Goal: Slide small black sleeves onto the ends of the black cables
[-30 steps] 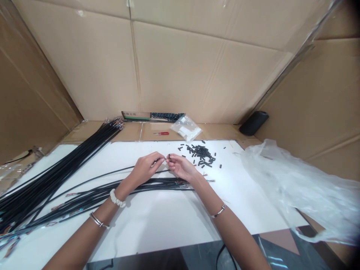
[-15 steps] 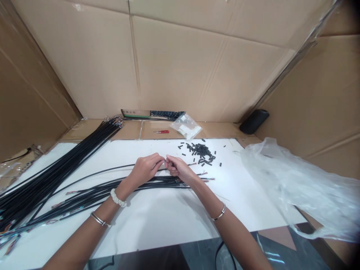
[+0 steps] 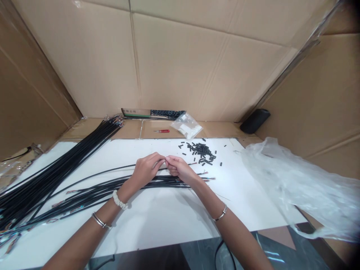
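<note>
My left hand (image 3: 146, 169) and my right hand (image 3: 179, 168) meet fingertip to fingertip above the white table top (image 3: 157, 210). Between them they pinch the end of one thin black cable (image 3: 92, 176) that trails off to the left; its bare wire tips poke out past my right hand. Whether a small sleeve is in my right fingers is too small to tell. A loose row of black cables (image 3: 112, 189) lies just under my wrists. A heap of short black tube pieces (image 3: 201, 153) sits just beyond my right hand.
A thick bundle of long black cables (image 3: 53, 172) runs diagonally at the left. At the back lie a red-handled tool (image 3: 162, 131), a small clear bag (image 3: 186, 126), a flat box (image 3: 137, 112) and a black object (image 3: 254, 120). A big crumpled plastic bag (image 3: 298, 187) covers the right. Cardboard walls enclose the table.
My hands stayed together on the cable end, with only small finger movements. The wire tips now stick out to the right of my right hand.
</note>
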The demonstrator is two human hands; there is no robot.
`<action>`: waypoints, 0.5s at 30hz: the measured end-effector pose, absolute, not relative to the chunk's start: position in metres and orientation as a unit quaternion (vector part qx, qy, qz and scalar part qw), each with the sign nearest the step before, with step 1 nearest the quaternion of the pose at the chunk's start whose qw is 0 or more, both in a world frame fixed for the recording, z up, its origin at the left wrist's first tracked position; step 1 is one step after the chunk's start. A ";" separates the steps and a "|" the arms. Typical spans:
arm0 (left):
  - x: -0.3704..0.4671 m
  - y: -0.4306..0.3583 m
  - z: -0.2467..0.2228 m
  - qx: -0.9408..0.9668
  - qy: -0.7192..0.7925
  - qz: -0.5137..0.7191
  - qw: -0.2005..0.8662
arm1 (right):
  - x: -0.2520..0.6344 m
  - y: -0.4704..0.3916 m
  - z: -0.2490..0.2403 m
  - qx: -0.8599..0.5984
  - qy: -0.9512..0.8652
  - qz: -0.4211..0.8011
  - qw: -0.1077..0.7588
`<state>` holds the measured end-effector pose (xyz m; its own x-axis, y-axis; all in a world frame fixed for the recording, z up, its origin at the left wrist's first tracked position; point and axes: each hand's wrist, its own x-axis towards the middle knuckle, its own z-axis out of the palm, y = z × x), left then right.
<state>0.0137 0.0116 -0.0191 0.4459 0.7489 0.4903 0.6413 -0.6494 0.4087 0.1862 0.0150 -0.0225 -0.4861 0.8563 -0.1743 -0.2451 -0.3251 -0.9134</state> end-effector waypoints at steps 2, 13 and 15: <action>0.014 0.012 -0.020 0.852 0.400 0.331 0.064 | 0.188 0.016 -0.024 -0.330 -0.416 0.765 0.364; 0.013 0.012 -0.022 0.869 0.383 0.313 -0.015 | 0.188 0.014 -0.024 -0.309 -0.382 0.792 0.364; 0.014 0.011 -0.021 0.859 0.396 0.324 0.009 | 0.187 0.013 -0.024 -0.318 -0.405 0.769 0.378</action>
